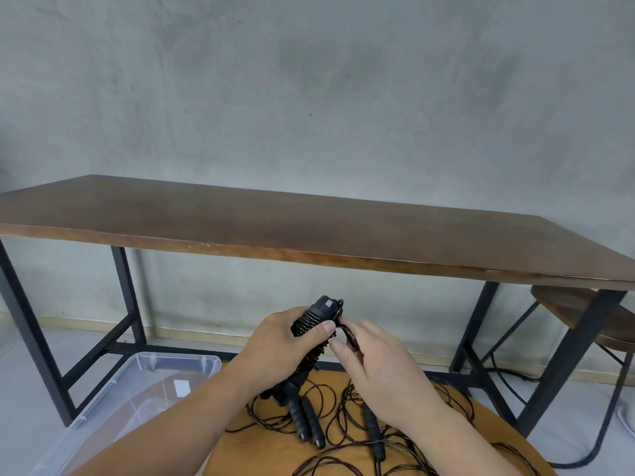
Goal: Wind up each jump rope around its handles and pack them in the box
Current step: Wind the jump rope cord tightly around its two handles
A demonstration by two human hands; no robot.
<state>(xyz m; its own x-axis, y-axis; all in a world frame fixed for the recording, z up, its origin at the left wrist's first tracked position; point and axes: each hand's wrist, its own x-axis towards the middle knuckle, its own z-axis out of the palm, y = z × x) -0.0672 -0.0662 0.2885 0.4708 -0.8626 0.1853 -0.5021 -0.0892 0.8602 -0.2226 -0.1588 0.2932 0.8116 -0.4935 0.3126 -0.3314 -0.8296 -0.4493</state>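
Observation:
My left hand (287,341) grips a black jump rope bundle (314,322), its cord wound in coils around the paired handles, held upright in front of me. My right hand (369,352) pinches the loose end of that cord (348,333) beside the bundle's top. Below, on a round wooden stool top (271,451), lie more black jump ropes (309,424) with handles side by side and cords in loose tangles. A further handle (372,426) lies right of them. A clear plastic box (113,403) stands open on the floor at lower left.
A long brown table (309,228) on black metal legs stands ahead against a grey wall. A wooden stool (577,314) sits under its right end, with a dark cable (604,427) trailing on the floor.

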